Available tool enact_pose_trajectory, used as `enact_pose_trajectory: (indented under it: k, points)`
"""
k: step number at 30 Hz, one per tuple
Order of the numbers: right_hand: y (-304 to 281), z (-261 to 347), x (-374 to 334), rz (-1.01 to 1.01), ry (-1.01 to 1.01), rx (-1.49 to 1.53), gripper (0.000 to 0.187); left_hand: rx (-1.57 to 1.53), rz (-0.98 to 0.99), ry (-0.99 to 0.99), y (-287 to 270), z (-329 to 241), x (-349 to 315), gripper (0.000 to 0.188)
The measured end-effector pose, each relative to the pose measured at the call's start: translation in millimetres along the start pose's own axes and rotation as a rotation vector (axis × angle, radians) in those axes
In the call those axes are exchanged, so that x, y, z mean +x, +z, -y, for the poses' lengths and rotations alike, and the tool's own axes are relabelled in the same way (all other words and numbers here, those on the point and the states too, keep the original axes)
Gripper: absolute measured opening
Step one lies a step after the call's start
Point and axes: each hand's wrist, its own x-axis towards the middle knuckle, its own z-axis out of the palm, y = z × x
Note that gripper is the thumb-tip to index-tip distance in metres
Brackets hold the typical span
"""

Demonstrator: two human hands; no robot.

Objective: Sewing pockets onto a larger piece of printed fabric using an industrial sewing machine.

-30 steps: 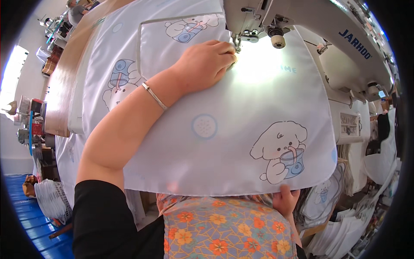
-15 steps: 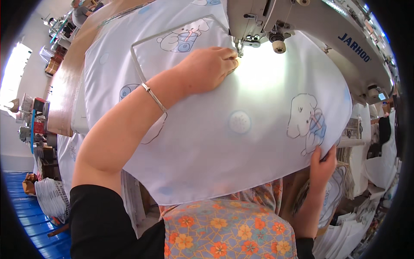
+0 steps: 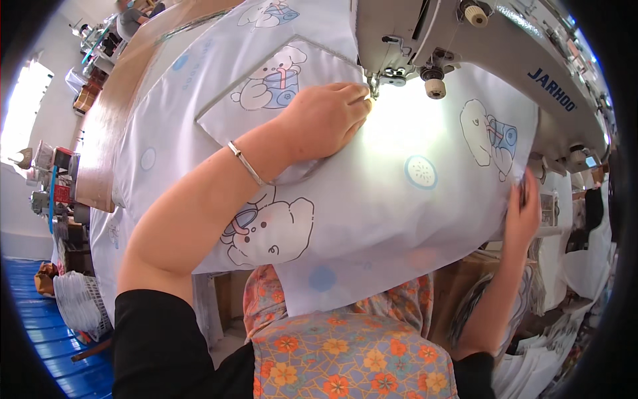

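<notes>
Your left hand (image 3: 325,121), its grip unclear, should flatten the printed fabric (image 3: 369,219) beside the presser foot (image 3: 374,92) while your right hand (image 3: 524,209), pinching the edge, steers gently.

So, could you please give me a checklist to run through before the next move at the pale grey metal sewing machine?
1. Left hand well clear of the shiny metal presser foot: not ok; its fingers are right beside it.
2. Right hand on the white, puppy-printed fabric: ok; it holds the right edge.
3. Work area lit: ok; bright light falls just right of the presser foot.
4. Grey-edged white fabric panel fully visible: not ok; the left hand and wrist cover part.
5. Fabric clear of the orange-flowered grey apron: cannot tell; they overlap in view.
6. Needle raised: cannot tell; too small to see.
</notes>
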Motion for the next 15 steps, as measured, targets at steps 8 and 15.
enact_pose_trajectory:
  k: [8, 15]
  points:
    - [3.7, 88.0, -206.6, 0.602, 0.656, 0.823, 0.02, 0.016, 0.003, 0.014, -0.4, -3.7, 5.5, 0.026]
    - [-7.4, 72.9, -194.1, 0.461, 0.577, 0.983, 0.016, 0.026, 0.034, -0.009, -0.2, -5.1, 5.3, 0.029]
